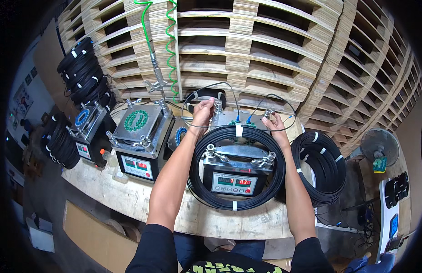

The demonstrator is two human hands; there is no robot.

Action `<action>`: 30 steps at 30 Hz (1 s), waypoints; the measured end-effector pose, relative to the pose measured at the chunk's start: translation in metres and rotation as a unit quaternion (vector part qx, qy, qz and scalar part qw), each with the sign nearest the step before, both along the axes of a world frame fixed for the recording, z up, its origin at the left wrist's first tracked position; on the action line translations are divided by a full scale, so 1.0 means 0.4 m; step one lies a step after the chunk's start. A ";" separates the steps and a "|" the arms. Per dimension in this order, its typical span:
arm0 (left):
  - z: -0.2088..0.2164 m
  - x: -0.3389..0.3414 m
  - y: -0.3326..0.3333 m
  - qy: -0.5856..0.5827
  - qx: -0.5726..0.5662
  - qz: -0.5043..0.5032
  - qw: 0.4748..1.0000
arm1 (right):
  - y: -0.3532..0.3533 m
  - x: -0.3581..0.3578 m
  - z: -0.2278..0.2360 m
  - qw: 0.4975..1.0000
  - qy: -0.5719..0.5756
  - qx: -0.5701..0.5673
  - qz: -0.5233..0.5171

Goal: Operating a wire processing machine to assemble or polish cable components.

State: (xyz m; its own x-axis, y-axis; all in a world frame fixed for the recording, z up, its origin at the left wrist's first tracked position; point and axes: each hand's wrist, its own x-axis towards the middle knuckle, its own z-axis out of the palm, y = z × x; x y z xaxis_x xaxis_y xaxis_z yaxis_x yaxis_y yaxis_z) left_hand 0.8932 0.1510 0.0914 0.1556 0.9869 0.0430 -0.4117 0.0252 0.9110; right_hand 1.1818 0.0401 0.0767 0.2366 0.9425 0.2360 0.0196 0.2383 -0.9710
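A polishing machine [233,183] with a lit red display stands before me, with a coil of black cable [196,182] looped around its front. Two thin cables rise from the coil and end in blue connectors [238,120] at the machine's top plate. My left hand [203,114] has its fingers closed at the rear left clamp knob [218,107]. At the rear right clamp knob [269,113], my right hand [276,126] closes its thumb and fingers. Two front clamp knobs [211,151] show inside the coil.
Two similar machines [136,166] [85,150] stand on the wooden bench [111,196] to the left, beside a small bottle [106,157]. More cable coils [318,182] lie at right; others are stacked at far left. A green air hose [171,45] hangs before wooden pallets [247,41].
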 end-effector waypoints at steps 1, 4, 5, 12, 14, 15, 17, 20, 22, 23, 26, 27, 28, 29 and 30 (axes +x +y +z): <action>0.010 0.012 -0.010 -0.036 -0.015 0.005 0.999 | -0.002 0.001 0.000 1.000 -0.003 -0.002 -0.006; 0.015 0.026 -0.024 -0.092 -0.021 0.005 0.996 | -0.013 0.008 0.005 1.000 -0.008 -0.008 -0.003; 0.006 0.016 -0.013 -0.044 -0.002 0.019 0.999 | -0.013 0.005 0.011 0.999 -0.029 -0.011 0.006; 0.001 -0.050 0.035 0.060 0.037 -0.054 0.996 | 0.005 0.003 0.013 0.999 -0.034 -0.016 0.030; 0.035 -0.048 0.008 0.104 0.010 -0.092 0.990 | 0.022 0.023 -0.011 0.999 -0.038 0.001 0.021; 0.046 -0.059 -0.019 0.121 0.005 -0.105 0.987 | 0.024 0.017 -0.014 0.999 -0.043 -0.006 0.017; 0.094 -0.064 -0.098 0.222 0.052 -0.129 0.965 | 0.028 0.032 -0.031 0.999 -0.044 0.003 0.001; 0.105 -0.124 -0.173 0.325 0.133 -0.141 0.926 | 0.031 0.043 -0.018 0.997 -0.066 -0.035 0.023; 0.090 -0.166 -0.242 0.329 0.132 -0.104 0.929 | 0.023 0.034 0.004 0.991 -0.094 -0.083 0.044; 0.114 -0.159 -0.302 0.281 0.104 -0.073 0.951 | 0.025 0.052 0.004 0.989 -0.101 -0.097 0.040; 0.079 -0.188 -0.418 0.339 0.256 0.093 0.900 | 0.005 0.036 0.022 0.986 -0.091 -0.135 0.047; 0.081 -0.183 -0.467 0.338 0.274 0.159 0.886 | -0.006 0.025 0.045 0.981 -0.083 -0.163 0.068; 0.071 -0.188 -0.508 0.332 0.291 0.200 0.875 | -0.017 -0.008 0.056 0.987 -0.059 -0.148 0.032; 0.067 -0.167 -0.535 0.327 0.340 0.206 0.857 | -0.012 0.017 0.058 0.985 -0.071 -0.147 0.051; 0.065 -0.145 -0.559 0.320 0.389 0.210 0.838 | -0.008 0.051 0.065 0.983 -0.083 -0.146 0.069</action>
